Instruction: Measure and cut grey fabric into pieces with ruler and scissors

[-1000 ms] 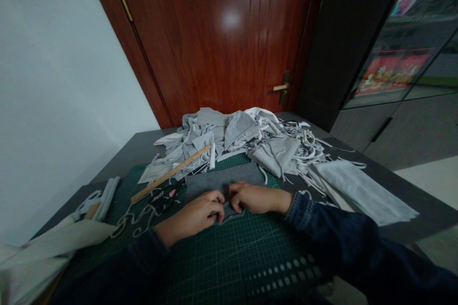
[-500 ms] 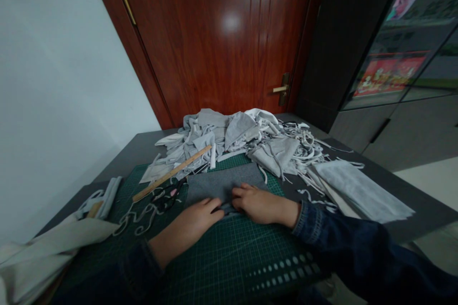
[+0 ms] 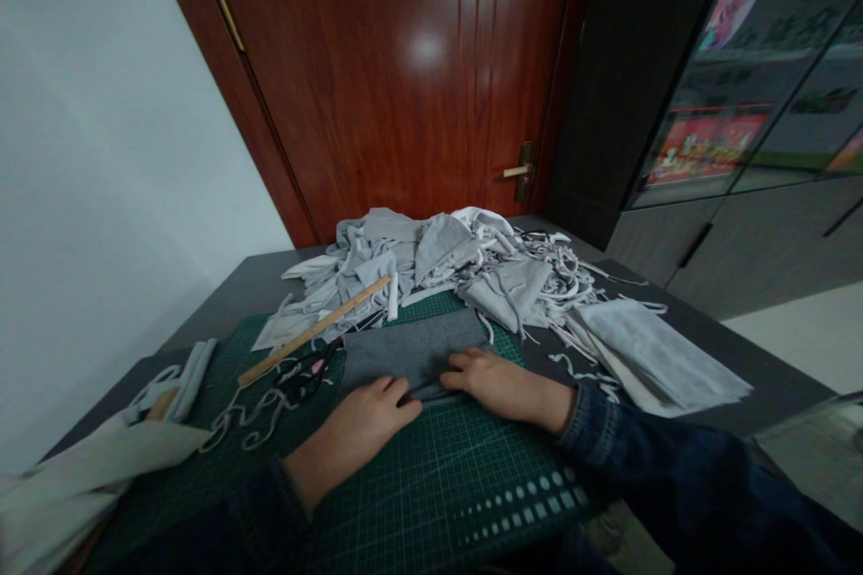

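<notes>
From the head camera, a heap of pale grey scraps [image 3: 438,260] crowds the far side of the table [image 3: 222,301], with one wooden ruler [image 3: 314,331] slanting off it at the left, one pair of scissors [image 3: 303,375] just nearer, and a folded pale cloth [image 3: 657,355] off to the right. One dark grey cloth piece [image 3: 411,349] lies flat on the green cutting mat [image 3: 438,485], its long axis running left to right. Two hands meet on its near edge: the left hand [image 3: 368,413] presses down flat with fingers together, the right hand [image 3: 499,386] lies on it with fingers lightly bent, nothing pinched.

Cloth [image 3: 411,350] on mat [image 3: 431,476]; scissors [image 3: 303,375] left; scraps [image 3: 438,265] behind.
</notes>
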The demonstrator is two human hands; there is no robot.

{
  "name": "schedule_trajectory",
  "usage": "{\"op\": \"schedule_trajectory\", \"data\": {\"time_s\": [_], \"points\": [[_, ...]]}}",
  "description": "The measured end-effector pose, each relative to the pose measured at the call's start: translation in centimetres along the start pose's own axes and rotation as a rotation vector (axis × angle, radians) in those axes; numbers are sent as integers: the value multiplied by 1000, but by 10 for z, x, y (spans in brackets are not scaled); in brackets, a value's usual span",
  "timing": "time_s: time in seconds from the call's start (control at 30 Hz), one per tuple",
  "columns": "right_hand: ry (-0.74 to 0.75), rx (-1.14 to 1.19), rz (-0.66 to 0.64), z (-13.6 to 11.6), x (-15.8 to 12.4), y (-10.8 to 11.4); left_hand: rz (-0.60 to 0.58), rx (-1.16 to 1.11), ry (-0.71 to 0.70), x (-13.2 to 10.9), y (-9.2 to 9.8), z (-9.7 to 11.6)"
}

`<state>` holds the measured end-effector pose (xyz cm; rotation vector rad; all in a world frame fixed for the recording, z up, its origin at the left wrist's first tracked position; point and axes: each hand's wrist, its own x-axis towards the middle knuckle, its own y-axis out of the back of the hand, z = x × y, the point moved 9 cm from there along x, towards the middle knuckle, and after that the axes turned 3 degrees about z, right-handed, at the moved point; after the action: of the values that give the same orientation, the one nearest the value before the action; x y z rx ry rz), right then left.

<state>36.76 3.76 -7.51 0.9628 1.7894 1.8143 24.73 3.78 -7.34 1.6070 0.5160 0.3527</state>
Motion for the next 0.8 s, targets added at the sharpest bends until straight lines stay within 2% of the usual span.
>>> {"op": "schedule_trajectory", "data": {"time_s": [0.13,0.23,0.4,0.63,0.8], "points": [[25,-99,-21,-4,-1,-1,-8,90,5,-2,-3,1],[25,-61,-11,-3,-5,-1,-30,113,1,-3,-8,0],[-32,87,-7,2,-10,-5,7,27,49,-1,-10,-7],[-98,54,-29,3,-8,-13,23,14,68,-2,-13,-13],[-99,44,-47,-1,-8,-9,-7,-60,78,-2,-7,-14]]}}
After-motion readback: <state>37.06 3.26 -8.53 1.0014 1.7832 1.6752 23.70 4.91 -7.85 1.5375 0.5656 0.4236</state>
